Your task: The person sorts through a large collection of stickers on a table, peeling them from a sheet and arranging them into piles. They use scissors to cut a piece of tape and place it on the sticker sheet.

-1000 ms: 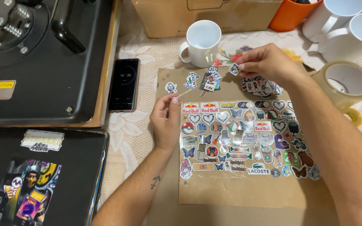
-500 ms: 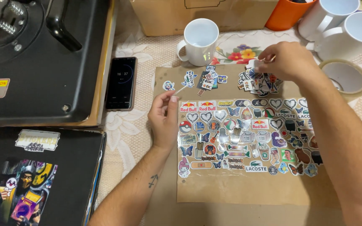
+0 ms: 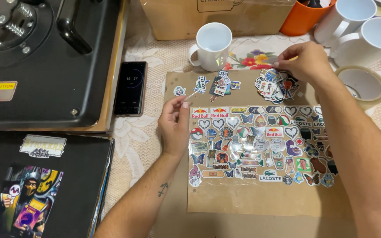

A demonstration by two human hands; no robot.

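Stickers (image 3: 261,143) are lying in rows; the left hand (image 3: 175,123) is pinching a toothpick, the right hand (image 3: 305,61) pinching one from the pile (image 3: 274,86). Best lifting singly.

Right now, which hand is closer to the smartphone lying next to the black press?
Left. The left hand sits just right of the smartphone, at the sticker sheet's left edge. The right hand is far across, over the loose sticker pile.

Multicoloured paper stickers (image 3: 261,141) cover a brown cardboard sheet (image 3: 261,200); white ceramic mugs (image 3: 211,46) stand on the floral cream-clothed bench (image 3: 133,141).
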